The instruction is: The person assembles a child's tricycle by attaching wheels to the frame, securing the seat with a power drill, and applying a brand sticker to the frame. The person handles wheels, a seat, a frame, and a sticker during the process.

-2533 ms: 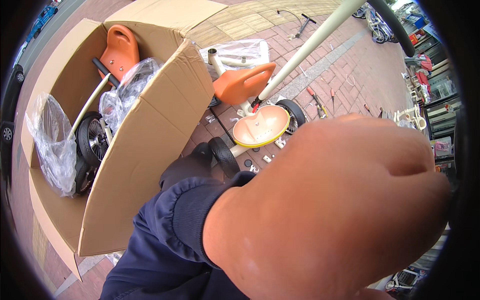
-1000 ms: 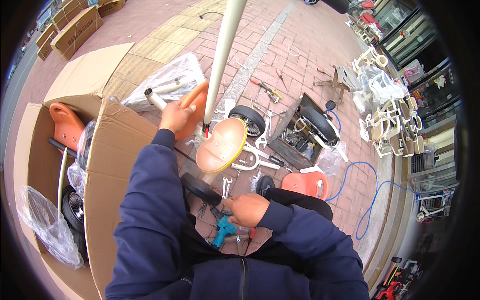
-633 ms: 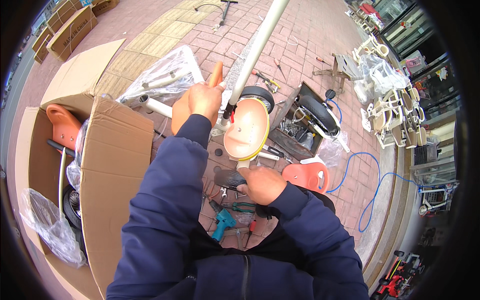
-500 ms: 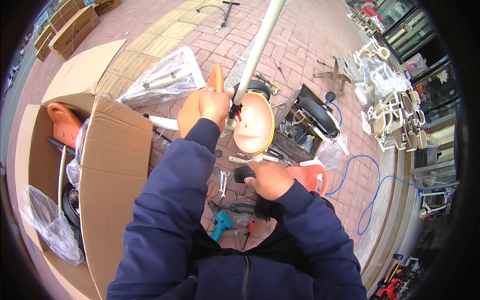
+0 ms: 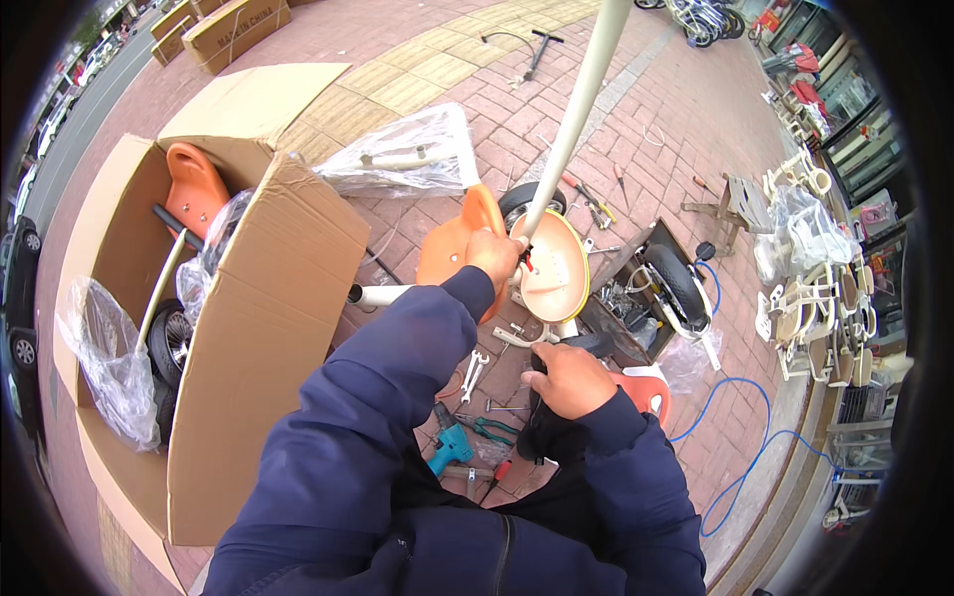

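Observation:
My left hand (image 5: 494, 256) is closed at the foot of a long off-white pole (image 5: 576, 119), right against an orange plastic seat (image 5: 447, 248). A red lever shows beside the pole. Just right of it lies a cream oval shell (image 5: 555, 273) with a yellow rim. My right hand (image 5: 571, 379) is curled, index finger and thumb bent, at a small black wheel (image 5: 593, 344) below the shell; the hand hides part of this wheel. A whitish bracket (image 5: 522, 338) lies near its fingertips. A larger black wheel (image 5: 527, 202) stands behind the shell.
Spanners (image 5: 475, 375), a teal power drill (image 5: 452, 445) and pliers (image 5: 487, 427) lie near my legs. A big cardboard box (image 5: 268, 328) with parts stands left. To the right are a metal toolbox (image 5: 621, 308), another orange seat (image 5: 648, 389), a blue hose (image 5: 711, 397) and white frames (image 5: 820, 298).
The view has shifted, so the scene sits farther right and lower. My right hand has moved around the small wheel, which now shows beyond its knuckles. My left hand stays at the pole's foot.

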`<action>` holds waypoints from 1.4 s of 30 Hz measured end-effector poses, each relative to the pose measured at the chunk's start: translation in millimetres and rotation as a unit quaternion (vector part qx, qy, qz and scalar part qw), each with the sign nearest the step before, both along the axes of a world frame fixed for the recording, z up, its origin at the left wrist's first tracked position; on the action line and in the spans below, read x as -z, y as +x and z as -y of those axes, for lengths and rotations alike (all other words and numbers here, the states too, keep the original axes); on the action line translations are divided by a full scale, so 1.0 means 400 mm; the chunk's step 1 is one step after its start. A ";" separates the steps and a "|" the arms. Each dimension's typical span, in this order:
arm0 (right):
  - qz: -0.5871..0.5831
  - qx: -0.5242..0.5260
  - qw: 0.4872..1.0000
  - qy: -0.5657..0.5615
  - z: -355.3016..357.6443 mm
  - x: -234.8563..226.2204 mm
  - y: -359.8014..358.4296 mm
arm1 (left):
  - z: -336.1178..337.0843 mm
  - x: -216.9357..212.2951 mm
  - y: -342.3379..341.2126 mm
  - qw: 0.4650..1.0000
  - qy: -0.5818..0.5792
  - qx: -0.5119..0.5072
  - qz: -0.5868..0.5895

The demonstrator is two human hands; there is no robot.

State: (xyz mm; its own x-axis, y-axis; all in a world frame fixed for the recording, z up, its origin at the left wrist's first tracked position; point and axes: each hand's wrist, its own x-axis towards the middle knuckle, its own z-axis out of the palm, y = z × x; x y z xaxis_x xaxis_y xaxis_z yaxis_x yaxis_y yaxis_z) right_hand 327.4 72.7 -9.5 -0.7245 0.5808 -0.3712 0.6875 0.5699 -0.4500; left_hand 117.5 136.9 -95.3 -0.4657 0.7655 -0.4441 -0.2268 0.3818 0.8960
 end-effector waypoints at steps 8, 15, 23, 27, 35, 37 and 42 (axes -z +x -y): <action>-0.026 -0.027 0.999 -0.004 0.016 -0.016 -0.046 | 0.178 -0.276 -0.130 0.948 0.067 0.172 -0.260; 0.006 -0.074 0.997 -0.035 0.026 0.057 -0.089 | 0.722 -0.425 -0.564 0.918 0.026 -0.014 -0.395; 0.125 -0.152 0.980 -0.034 0.099 0.131 -0.157 | 1.324 -0.196 -0.948 0.782 -0.386 -0.080 -0.483; 0.131 -0.175 0.975 -0.038 0.134 0.161 -0.201 | 1.393 0.067 -0.933 0.823 -0.399 0.135 -0.380; 0.124 -0.144 0.979 -0.073 0.197 0.198 -0.233 | 1.453 0.306 -0.857 0.804 -0.434 0.240 -0.327; 0.159 -0.165 0.971 -0.064 0.211 0.204 -0.244 | 1.492 0.316 -0.865 0.794 -0.450 0.250 -0.322; 0.154 -0.187 0.966 -0.086 0.229 0.234 -0.252 | 1.572 0.327 -0.844 0.807 -0.431 0.228 -0.333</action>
